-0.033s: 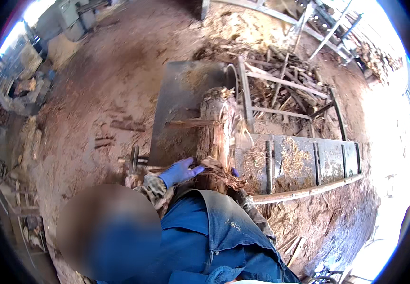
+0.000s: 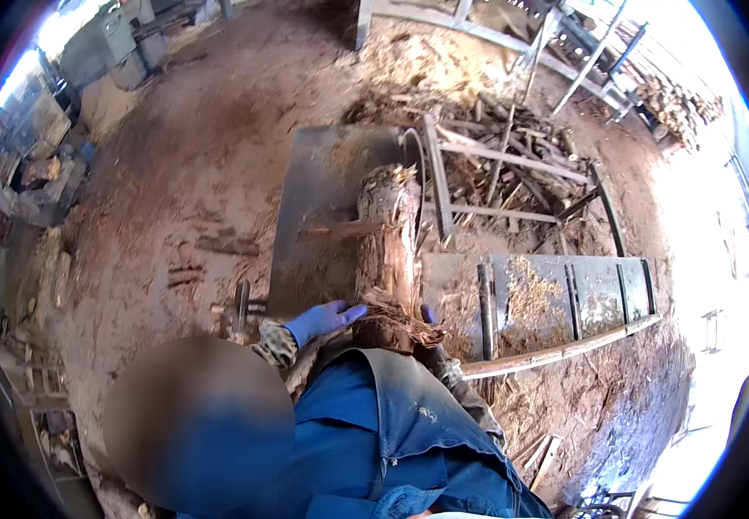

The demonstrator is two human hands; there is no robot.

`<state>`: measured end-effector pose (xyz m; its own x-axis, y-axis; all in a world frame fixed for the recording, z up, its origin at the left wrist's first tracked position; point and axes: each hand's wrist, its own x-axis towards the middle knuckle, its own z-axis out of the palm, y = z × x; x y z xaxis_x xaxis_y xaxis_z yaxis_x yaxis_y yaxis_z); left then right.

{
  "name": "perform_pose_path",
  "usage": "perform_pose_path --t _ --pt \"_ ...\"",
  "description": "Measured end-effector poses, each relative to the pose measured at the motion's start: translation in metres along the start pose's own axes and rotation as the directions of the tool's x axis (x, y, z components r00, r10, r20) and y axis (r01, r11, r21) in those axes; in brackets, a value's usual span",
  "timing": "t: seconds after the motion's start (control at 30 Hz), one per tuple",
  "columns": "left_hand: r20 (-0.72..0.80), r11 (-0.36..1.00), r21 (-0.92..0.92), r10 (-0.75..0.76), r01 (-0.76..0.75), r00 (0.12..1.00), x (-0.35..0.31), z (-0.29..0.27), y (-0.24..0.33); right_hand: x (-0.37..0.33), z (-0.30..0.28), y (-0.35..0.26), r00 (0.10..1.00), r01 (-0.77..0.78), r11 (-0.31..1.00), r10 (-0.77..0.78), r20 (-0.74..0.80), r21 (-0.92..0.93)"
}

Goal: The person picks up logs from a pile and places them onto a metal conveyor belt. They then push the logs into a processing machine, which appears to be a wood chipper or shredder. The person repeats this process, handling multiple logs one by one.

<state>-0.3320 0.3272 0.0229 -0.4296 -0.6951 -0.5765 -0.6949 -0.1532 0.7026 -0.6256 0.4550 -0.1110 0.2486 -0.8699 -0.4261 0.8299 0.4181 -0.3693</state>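
Observation:
A thick log (image 2: pixel 386 259) with shaggy, peeling bark lies lengthwise in front of me on a dark metal table (image 2: pixel 310 195). Strips of loose bark (image 2: pixel 400 324) bunch across its near end, close to my apron. My left hand (image 2: pixel 323 320), in a blue-purple glove, is at the log's left side with fingers stretched out and their tips at the bark. On the other side is my right hand (image 2: pixel 429 332), mostly hidden by the bark; just a gloved fingertip shows clearly. A splinter-like strip (image 2: pixel 340 232) sticks out leftward from the log.
A thin curved metal edge (image 2: pixel 418 160) rises beside the log's far end. Rightward runs a low slatted metal bed (image 2: pixel 530 294) strewn with wood chips. A wooden frame (image 2: pixel 513 157) stands before a heap of wood scraps (image 2: pixel 521 134). Bark pieces (image 2: pixel 227 246) litter the dirt floor.
The whole view has shifted slightly. My left hand's fingers are closer together than before; the log stays in about the same place on the table.

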Motion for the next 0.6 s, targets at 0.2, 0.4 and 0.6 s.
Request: perform_pose_path --t 0.2,0.4,0.6 --pt "-0.07 0.725 0.206 0.68 -0.657 0.729 0.047 0.002 -0.07 0.077 -0.004 0.007 0.918 -0.017 0.999 -0.005 0.395 0.052" --pt "-0.059 0.972 -0.175 0.146 -0.154 0.988 -0.038 -0.009 -0.016 0.014 0.037 0.049 0.999 -0.008 0.994 0.003 0.049 0.113" --pt "-0.012 0.721 0.449 0.596 -0.528 0.803 -0.13 0.046 0.027 -0.066 0.045 0.085 0.996 -0.084 0.994 0.084 -0.001 -0.07"
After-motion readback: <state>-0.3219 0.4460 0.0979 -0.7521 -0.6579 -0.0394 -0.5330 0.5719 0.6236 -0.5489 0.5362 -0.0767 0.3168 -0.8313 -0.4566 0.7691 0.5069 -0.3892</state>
